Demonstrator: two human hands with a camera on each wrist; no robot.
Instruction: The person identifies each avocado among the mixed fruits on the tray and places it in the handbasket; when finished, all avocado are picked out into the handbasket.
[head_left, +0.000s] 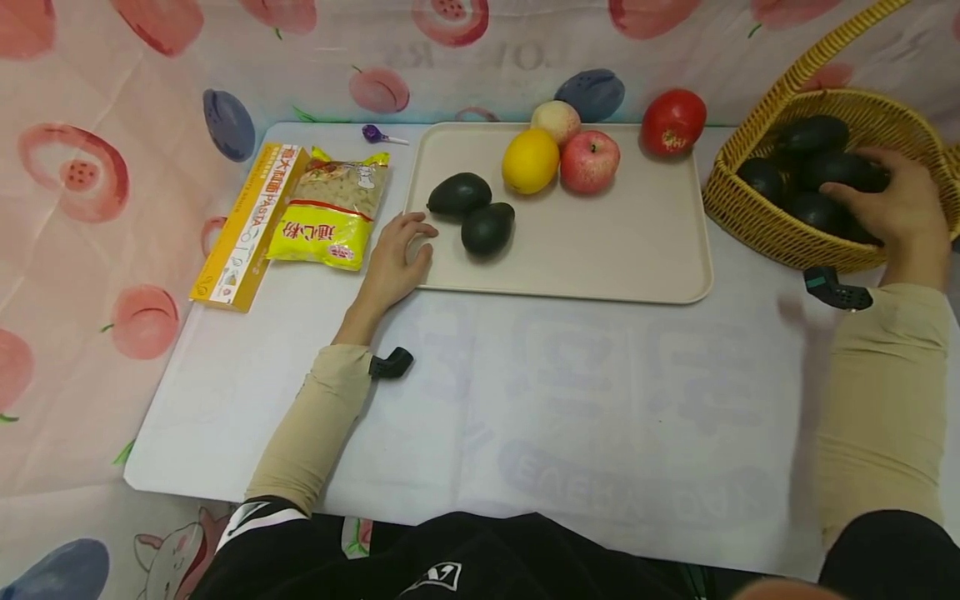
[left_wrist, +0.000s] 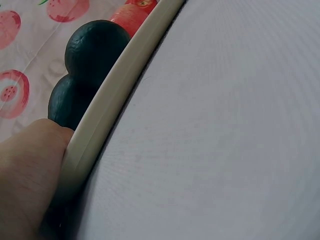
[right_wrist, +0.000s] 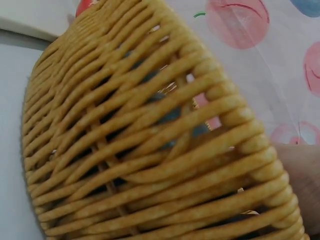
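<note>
My right hand [head_left: 911, 204] reaches into the wicker basket [head_left: 765, 229] at the right and grips a dark avocado [head_left: 843, 172], thumb on the near side. Several more avocados [head_left: 813, 135] lie around it in the basket. In the right wrist view the basket's woven side [right_wrist: 150, 130] hides most of the hand. My left hand [head_left: 393, 260] rests at the left edge of the beige tray [head_left: 585, 258], fingers loosely bent over the rim. Beside its fingertips, two avocados [head_left: 459, 195] lie touching on the tray; the left wrist view shows them behind the rim [left_wrist: 107, 107].
At the tray's back sit a yellow lemon-like fruit [head_left: 530, 161], a red apple [head_left: 590, 162], a pale peach-like fruit [head_left: 556, 122] and a tomato [head_left: 672, 122]. Left of the tray lie a pasta box [head_left: 247, 225], a yellow pasta bag [head_left: 328, 212] and a lollipop [head_left: 372, 133]. The basket's handle [head_left: 810, 62] arches up.
</note>
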